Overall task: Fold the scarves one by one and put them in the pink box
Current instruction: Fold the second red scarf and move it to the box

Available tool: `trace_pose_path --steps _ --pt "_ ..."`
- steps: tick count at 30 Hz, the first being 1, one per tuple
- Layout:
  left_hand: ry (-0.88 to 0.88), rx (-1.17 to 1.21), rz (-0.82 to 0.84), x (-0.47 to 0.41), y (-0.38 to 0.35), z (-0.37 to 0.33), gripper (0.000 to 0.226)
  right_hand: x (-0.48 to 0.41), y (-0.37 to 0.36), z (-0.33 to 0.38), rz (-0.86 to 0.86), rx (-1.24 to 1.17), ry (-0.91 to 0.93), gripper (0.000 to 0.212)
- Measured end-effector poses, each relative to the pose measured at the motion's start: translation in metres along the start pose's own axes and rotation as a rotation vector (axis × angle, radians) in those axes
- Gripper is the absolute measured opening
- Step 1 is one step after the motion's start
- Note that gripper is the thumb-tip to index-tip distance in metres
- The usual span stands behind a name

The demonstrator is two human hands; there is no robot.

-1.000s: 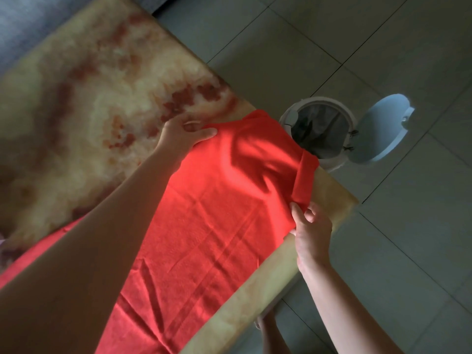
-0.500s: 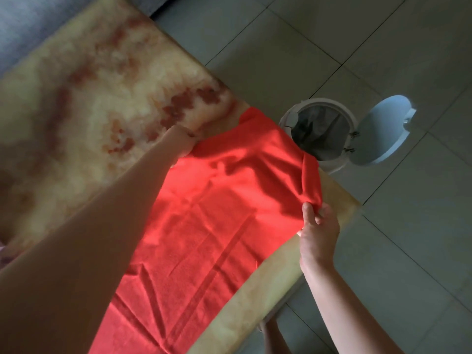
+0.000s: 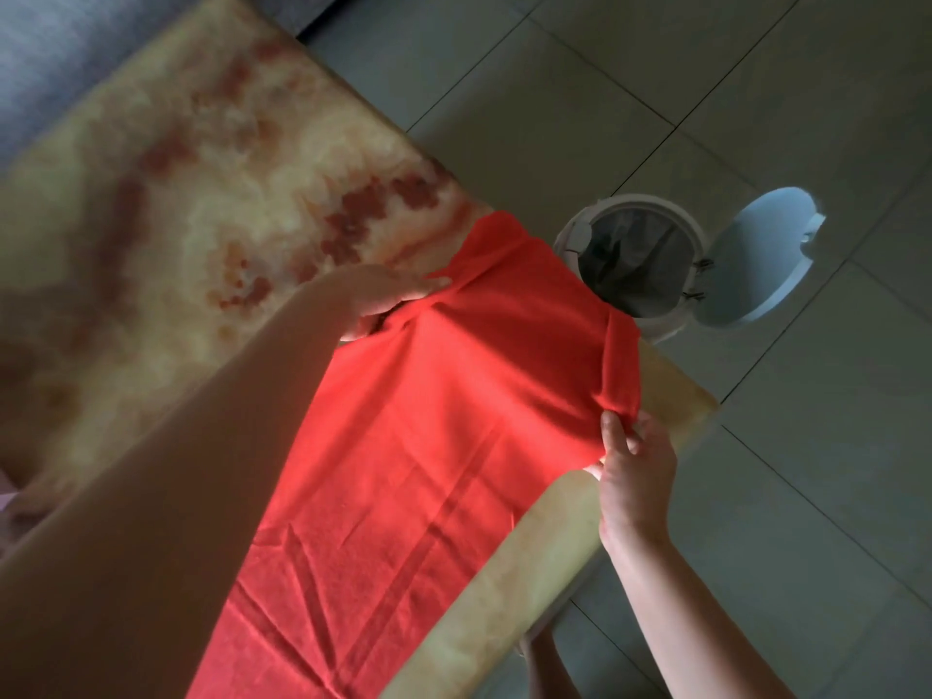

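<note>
A red scarf (image 3: 428,446) lies spread along the right side of the marbled table (image 3: 166,204), reaching its far corner. My left hand (image 3: 383,300) grips the scarf's far left edge, lifting a fold off the table. My right hand (image 3: 633,461) pinches the scarf's far right corner near the table's right edge, where the cloth is bunched and raised. My left forearm covers part of the scarf. The pink box is not clearly in view; only a pink sliver (image 3: 6,502) shows at the left frame edge.
A white round bin (image 3: 640,264) with its lid (image 3: 761,254) flipped open stands on the tiled floor just beyond the table's far right corner. Grey tiles (image 3: 807,496) run to the right. My foot (image 3: 544,663) shows under the table edge.
Both hands have drawn the scarf's far end back toward me and lifted it. The left hand now grips the edge from above; the right corner is more bunched.
</note>
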State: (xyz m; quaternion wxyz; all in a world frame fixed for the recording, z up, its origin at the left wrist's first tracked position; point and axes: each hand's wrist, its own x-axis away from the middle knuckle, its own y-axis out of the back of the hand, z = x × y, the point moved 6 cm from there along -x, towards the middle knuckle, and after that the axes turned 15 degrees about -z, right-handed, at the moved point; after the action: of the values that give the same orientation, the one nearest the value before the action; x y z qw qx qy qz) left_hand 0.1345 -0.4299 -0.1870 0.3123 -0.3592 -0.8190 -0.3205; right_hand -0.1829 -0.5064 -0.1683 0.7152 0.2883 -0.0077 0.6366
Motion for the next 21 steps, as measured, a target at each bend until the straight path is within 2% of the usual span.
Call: trace_pose_path --steps 1,3,6,8,10,12,13,16,21 --pt "-0.049 0.039 -0.011 0.019 -0.004 -0.014 0.053 -0.001 0.0 0.0 0.003 0.0 0.024 0.022" --pt "-0.188 0.095 -0.123 0.036 -0.003 -0.032 0.033 0.0 0.0 0.004 -0.004 -0.001 0.06 0.022" --pt "-0.298 0.269 -0.36 0.036 0.012 -0.033 0.025 -0.005 0.004 0.005 -0.072 0.046 0.083 0.026" --pt "-0.304 0.312 -0.49 0.035 0.022 -0.034 0.016 -0.01 0.01 0.002 -0.122 0.072 0.063 0.028" --pt "-0.334 0.333 -0.524 0.036 0.028 -0.04 0.003 -0.012 0.013 0.0 -0.143 0.074 0.032 0.027" --pt "-0.378 0.287 -0.529 0.03 0.029 -0.045 0.007 -0.012 0.014 -0.001 -0.14 0.078 0.038 0.026" --pt "-0.412 0.186 -0.525 0.026 0.026 -0.048 0.004 -0.011 0.012 -0.002 -0.132 0.075 0.043 0.026" --pt "-0.464 -0.077 -0.494 0.019 0.017 -0.054 0.021 -0.009 0.011 -0.003 -0.131 0.077 0.047 0.023" --pt "-0.489 0.065 -0.501 0.011 0.032 -0.064 0.025 -0.011 0.014 -0.006 -0.145 0.099 0.065 0.023"
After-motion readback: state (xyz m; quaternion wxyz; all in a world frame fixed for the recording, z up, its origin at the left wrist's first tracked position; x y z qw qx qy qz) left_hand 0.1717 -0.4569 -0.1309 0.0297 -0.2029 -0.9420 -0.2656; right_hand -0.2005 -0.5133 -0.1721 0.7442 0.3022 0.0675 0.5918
